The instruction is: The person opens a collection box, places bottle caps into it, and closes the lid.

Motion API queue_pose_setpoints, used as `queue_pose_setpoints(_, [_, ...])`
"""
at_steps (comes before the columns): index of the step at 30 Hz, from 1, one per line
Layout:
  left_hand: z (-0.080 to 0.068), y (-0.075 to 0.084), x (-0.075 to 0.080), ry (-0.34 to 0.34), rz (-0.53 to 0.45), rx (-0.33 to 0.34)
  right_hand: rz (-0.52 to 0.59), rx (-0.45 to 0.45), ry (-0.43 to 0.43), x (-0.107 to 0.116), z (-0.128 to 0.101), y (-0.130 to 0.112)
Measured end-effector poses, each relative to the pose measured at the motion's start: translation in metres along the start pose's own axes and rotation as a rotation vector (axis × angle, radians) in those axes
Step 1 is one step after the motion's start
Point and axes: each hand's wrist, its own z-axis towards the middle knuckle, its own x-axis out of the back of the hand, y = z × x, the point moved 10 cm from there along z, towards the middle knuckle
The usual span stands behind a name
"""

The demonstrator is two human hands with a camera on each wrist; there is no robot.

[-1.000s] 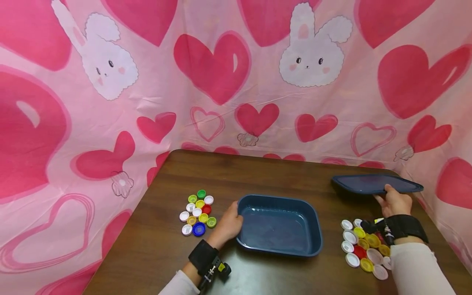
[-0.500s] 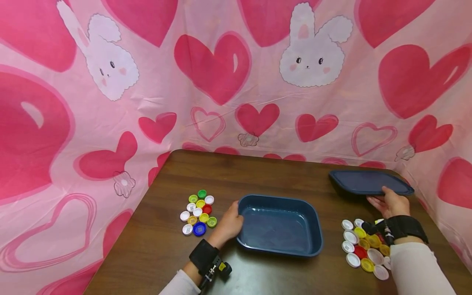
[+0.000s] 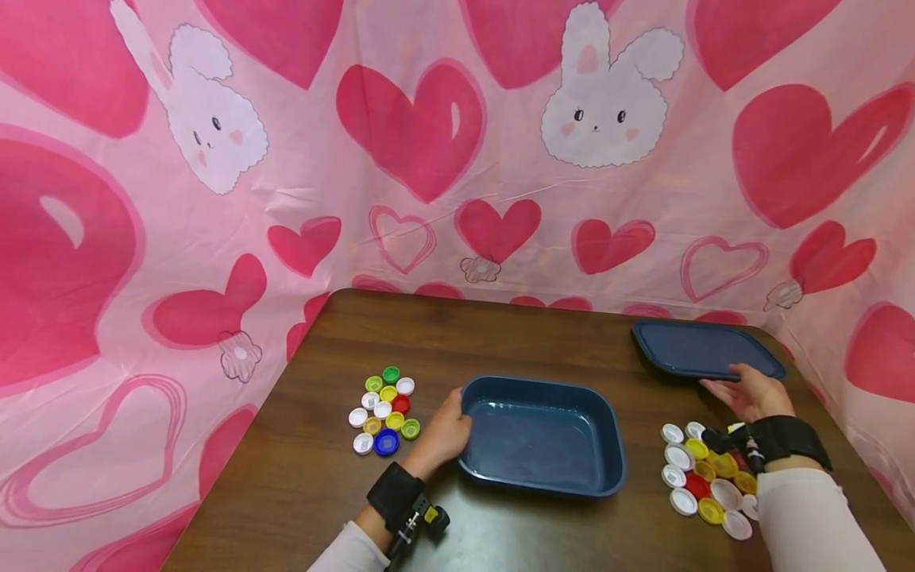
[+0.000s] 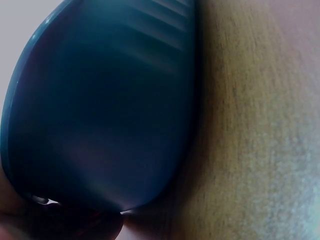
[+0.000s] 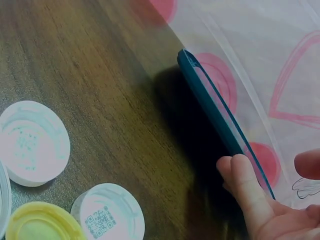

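Box (image 3: 541, 445) w/ floor showing, L hand (image 3: 446, 429) gripping

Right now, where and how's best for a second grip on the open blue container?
On the blue container, likely the rim of the right short wall, coming from the right, slightly above. That wall stands up beside an open top, so the rim can be pinched inside and out; the left hand holds the opposite end, and bare table separates that wall from the right-hand caps.
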Motion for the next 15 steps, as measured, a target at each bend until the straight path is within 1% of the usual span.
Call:
queue_pose_setpoints(5, [0.0011, -0.0003, -0.0003, -0.002, -0.008, 0.004, -0.044, -0.022, -0.075, -0.0070, -0.0018, 0.0038])
queue_pose_setpoints(7, [0.0016, -0.0003, -0.0005, -0.001, -0.008, -0.003, -0.055, -0.028, -0.090, -0.0077, -0.0028, 0.0048])
queue_pose_setpoints(12, [0.0018, 0.0010, -0.0009, 0.000, 0.000, -0.011, -0.081, -0.017, -0.100, -0.0067, -0.0071, 0.0041])
queue_pose_setpoints(15, [0.0014, 0.0012, -0.0007, 0.003, 0.004, -0.001, -0.101, -0.002, -0.097, -0.0047, -0.0090, 0.0024])
